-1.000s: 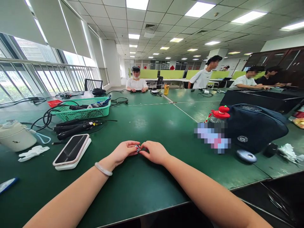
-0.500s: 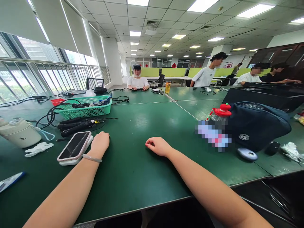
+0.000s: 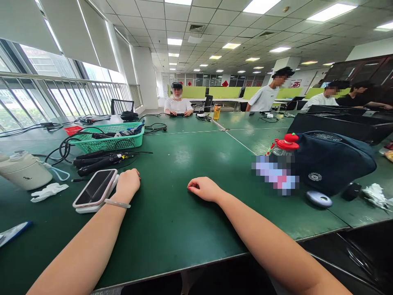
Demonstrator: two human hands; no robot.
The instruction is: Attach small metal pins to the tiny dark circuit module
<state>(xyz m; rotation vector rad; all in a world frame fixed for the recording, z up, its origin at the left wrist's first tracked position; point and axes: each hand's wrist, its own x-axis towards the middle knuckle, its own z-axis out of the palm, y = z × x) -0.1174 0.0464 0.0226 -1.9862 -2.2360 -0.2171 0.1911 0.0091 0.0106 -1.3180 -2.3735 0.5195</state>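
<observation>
My left hand rests on the green table as a loose fist, its knuckles against the edge of a pink-cased phone that lies on a white slab. A pale bangle circles that wrist. My right hand lies a short way to the right, fingers curled under with red nails showing. Whatever either hand holds, if anything, is hidden by the fingers.
A green basket with cables, black cords, a white jug and a crumpled tissue lie at left. At right are a red-capped bottle, a dark bag and a mouse. Several people sit at the far tables.
A second ago both hands pinched a small shiny object together at the centre. My left hand has moved left to the phone's edge; the object no longer shows.
</observation>
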